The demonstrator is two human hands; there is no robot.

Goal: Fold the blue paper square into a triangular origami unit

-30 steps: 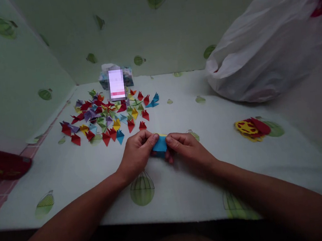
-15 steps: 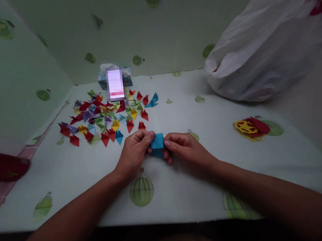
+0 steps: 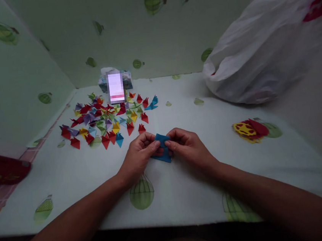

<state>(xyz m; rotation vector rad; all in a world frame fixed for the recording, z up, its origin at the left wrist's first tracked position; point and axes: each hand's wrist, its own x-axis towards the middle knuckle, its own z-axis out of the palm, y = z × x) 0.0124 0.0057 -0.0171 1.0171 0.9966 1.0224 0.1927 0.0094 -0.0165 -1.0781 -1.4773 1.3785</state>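
A small piece of blue origami paper [image 3: 163, 157], partly folded, is held between both hands just above the table. My left hand [image 3: 141, 149] pinches its left side with thumb and fingers. On the right side, my right hand [image 3: 187, 144] grips it the same way, thumb on top. The fingers hide part of the paper's folds. Beyond my left hand lies a spread of small folded paper figures [image 3: 111, 137] in red, yellow, green, purple and blue. A blue folded figure [image 3: 119, 139] is among the nearest of them.
A tissue box [image 3: 128, 80] stands at the back with a lit phone [image 3: 115, 85] leaning before it. To the right are a large white plastic bag [image 3: 246, 58] and red and yellow cut-out pieces [image 3: 248, 129]. A red object [image 3: 5, 167] sits at the left edge.
The blue paper has turned and tilted between my fingers. My right thumb has moved onto its face, and both hands have drawn closer together.
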